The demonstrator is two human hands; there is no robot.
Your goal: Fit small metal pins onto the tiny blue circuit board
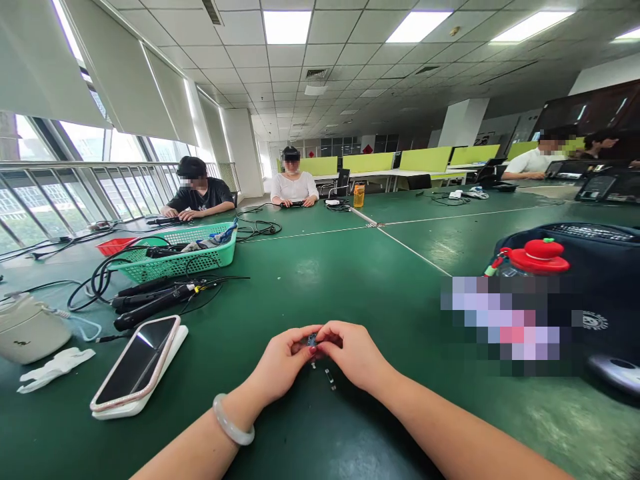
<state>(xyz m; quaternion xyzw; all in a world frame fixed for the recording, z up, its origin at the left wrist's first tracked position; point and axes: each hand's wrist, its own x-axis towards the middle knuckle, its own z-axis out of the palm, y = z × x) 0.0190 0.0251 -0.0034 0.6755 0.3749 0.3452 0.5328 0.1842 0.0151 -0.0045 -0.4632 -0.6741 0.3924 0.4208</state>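
Both hands meet over the green table, pinching one small dark bluish piece [313,339] that looks like a little circuit board. My left hand [284,360] grips it from the left between thumb and fingers. From the right, my right hand [353,352] closes thumb and index finger on the same piece. Fingertips cover parts of it, so its exact kind is unclear. Just below the fingers sits a tiny whitish bit [313,365]. A small narrow black-and-silver part [330,379] lies on the table beside my right hand.
At left are a phone [137,363] on a white box, a crumpled tissue [56,369], black cylindrical tools [150,303] with cables, and a green basket [183,257]. To the right stand a red-lidded bottle [537,257] and a dark bag [600,280]. Several people sit farther off.
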